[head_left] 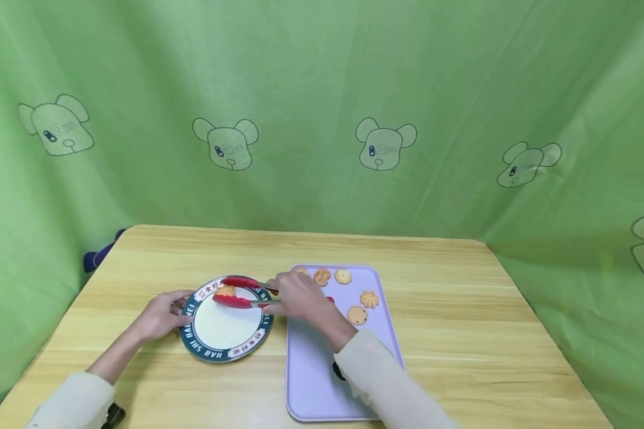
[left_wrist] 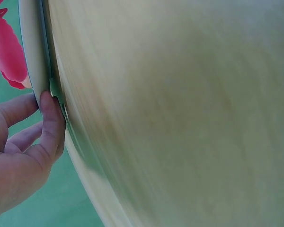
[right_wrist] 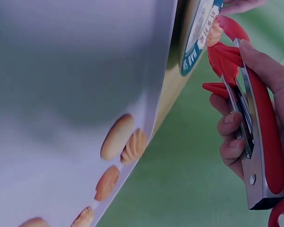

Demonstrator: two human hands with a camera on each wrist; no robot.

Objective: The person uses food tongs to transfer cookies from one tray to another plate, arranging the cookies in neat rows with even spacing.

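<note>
My left hand [head_left: 161,316] pinches the left rim of a white plate [head_left: 200,348] with a dark green lettered border. Seen from the left wrist, the thumb and fingers sit on both sides of the plate's edge [left_wrist: 35,47]. Red-tipped metal tongs [head_left: 235,302] are in the grip of my right hand [head_left: 300,295], reaching leftward over the plate. Between their red tips is a small golden ridged cookie [head_left: 226,291], above the far part of the plate. The right wrist view shows fingers wrapped around the tongs' red and silver handles [right_wrist: 267,137].
A lilac tray [head_left: 322,381] lies right of the plate, partly under my right forearm. It bears several cookies, among them a flower-shaped cookie [head_left: 369,299] and a round dotted cookie [head_left: 357,316]. Green curtain [head_left: 311,196] hangs behind the wooden table [head_left: 461,333].
</note>
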